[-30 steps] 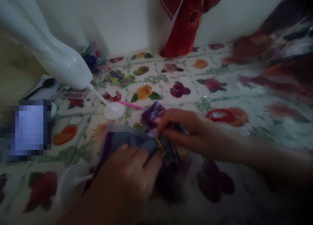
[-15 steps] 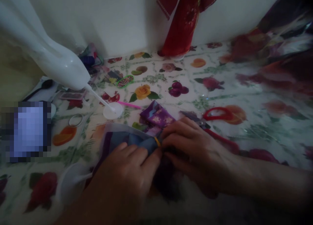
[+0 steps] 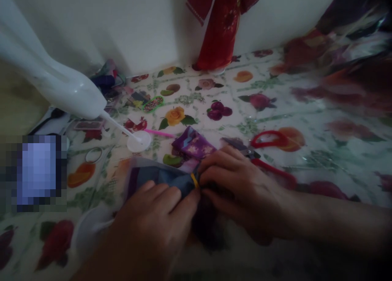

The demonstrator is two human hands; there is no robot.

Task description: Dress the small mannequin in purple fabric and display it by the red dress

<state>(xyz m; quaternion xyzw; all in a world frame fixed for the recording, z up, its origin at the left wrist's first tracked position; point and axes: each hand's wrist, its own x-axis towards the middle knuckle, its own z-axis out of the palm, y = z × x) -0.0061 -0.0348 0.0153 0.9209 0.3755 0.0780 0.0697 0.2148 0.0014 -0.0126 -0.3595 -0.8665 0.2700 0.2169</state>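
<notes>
A doll-like figure in blue and purple cloth (image 3: pixel 162 174) lies sideways in front of me, with a yellow band (image 3: pixel 194 180) round its narrow part. My left hand (image 3: pixel 159 209) is closed over the blue cloth, thumb beside the band. Just right of the band, my right hand (image 3: pixel 241 187) pinches the figure's dark end; its fingertips are partly hidden in shadow. Behind my hands lies a folded purple patterned cloth (image 3: pixel 196 143). Red-handled scissors (image 3: pixel 271 139) rest beyond my right hand, their blades partly covered.
A white doll form on a round base (image 3: pixel 139 141) leans at the left. A red-dressed figure (image 3: pixel 219 32) stands by the wall. Also there are a pink stick (image 3: pixel 159 133), a green-edged bead container (image 3: pixel 153 104), a ring (image 3: pixel 93 155) and a pixelated object (image 3: pixel 38 169).
The whole view has shifted slightly, with the background a little further left. Both hands keep nearly the same hold on the figure.
</notes>
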